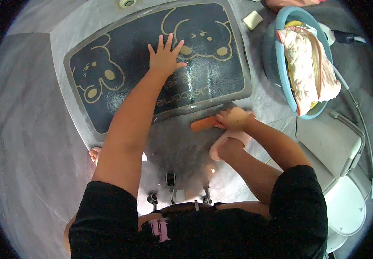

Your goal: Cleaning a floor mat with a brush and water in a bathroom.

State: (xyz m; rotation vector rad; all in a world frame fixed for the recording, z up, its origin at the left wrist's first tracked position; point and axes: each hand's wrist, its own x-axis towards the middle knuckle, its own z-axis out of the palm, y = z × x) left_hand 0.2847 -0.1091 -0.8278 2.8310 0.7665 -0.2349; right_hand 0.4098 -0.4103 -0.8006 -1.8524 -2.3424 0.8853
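My left hand (164, 61) lies with its fingers spread on a dark floor mat (134, 64), holding nothing. Pale bear outlines and some writing decorate the mat, which has a grey border and a wet shine. By the mat's near edge, my right hand (234, 118) grips an orange oblong tool (204, 124), perhaps a scrubbing brush. Its underside is hidden, so bristles cannot be made out. The tool is close to the grey tiled floor, just below the mat border. Right beside that hand is my foot in a pink slipper (218, 148).
A blue tub (280, 64) at the right holds a pink-and-white cloth (300, 64). A white soap-like block (252, 20) lies between tub and mat. A drain (127, 3) is at the top. Further right are a grey plastic piece (329, 142), a white round lid (345, 205) and a hose (356, 106).
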